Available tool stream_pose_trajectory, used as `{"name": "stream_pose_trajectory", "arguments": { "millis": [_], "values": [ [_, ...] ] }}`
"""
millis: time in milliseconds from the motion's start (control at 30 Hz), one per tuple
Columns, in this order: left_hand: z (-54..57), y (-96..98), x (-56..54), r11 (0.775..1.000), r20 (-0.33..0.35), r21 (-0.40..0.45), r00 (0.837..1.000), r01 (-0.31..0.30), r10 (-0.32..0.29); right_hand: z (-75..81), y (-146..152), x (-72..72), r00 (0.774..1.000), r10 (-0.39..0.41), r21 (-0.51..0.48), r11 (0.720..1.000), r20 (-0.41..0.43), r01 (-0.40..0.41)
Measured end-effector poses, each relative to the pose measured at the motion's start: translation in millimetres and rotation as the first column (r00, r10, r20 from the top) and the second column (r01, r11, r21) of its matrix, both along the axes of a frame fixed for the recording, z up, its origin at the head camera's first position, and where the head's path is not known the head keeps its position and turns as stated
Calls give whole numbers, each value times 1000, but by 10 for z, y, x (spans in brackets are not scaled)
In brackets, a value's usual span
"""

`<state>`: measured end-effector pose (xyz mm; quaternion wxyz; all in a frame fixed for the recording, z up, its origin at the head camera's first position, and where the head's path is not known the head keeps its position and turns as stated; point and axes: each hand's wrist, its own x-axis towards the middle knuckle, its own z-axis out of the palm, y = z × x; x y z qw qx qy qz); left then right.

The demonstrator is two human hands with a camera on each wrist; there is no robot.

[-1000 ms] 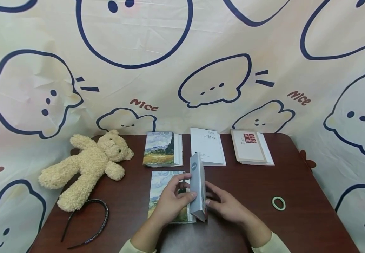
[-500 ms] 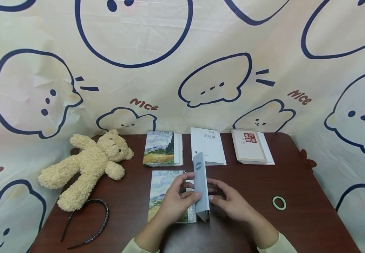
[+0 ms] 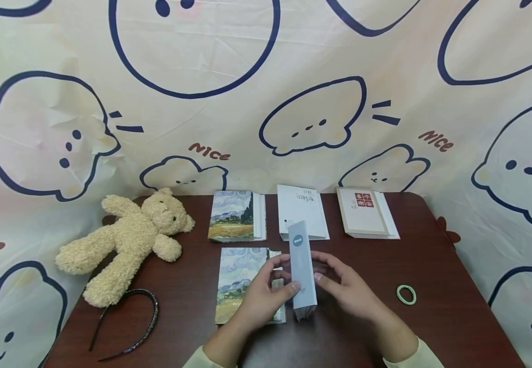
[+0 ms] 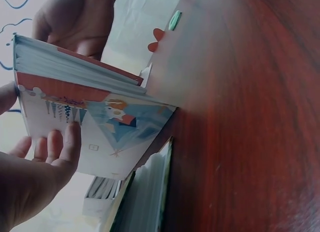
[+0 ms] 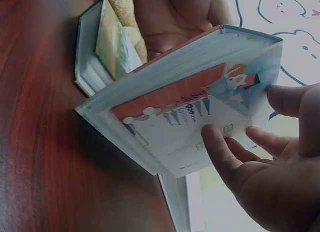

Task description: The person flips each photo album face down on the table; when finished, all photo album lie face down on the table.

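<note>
A photo album [image 3: 304,276] stands upright on the dark table, its pale grey-blue spine toward me. My left hand [image 3: 266,296] grips it from the left, thumb on the spine and fingers along the cover. From the other side my right hand [image 3: 353,294] holds it, fingertips on the cover and thumb near the spine edge. The wrist views show the album's illustrated red, white and blue cover [image 4: 95,129] and its thick pages [image 5: 172,56]. Partly behind my left hand lies another album [image 3: 236,276] with a painted landscape cover.
Along the back lie a landscape album [image 3: 231,214], a white album [image 3: 300,209] and a beige album [image 3: 364,214] with red characters. A teddy bear [image 3: 134,240] and black headband [image 3: 153,322] are left. A green ring [image 3: 406,295] lies right.
The album has shifted to the right with both hands, and its spine has turned to face me more squarely. The other things have stayed in place.
</note>
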<state>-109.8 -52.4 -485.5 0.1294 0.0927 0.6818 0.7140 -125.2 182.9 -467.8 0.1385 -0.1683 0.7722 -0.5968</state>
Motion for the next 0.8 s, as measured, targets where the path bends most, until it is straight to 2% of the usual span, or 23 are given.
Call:
{"name": "stream_pose_trajectory", "arguments": {
  "millis": [200,467,667,800],
  "values": [
    [-38,43,26,999,9,-51,1000,8,-8,44,54,-5,1000,-31,8,999,-3,31],
    [-82,114,63,998,-25,-38,999,45,-46,73,162,18,999,-39,15,999,-31,40],
    [-148,170,78,989,-86,-132,993,66,-78,81,266,32,998,-49,11,999,-32,49],
    [-182,206,92,981,-85,-176,992,80,-97,79,317,43,997,-56,6,998,-43,56]
  ]
}}
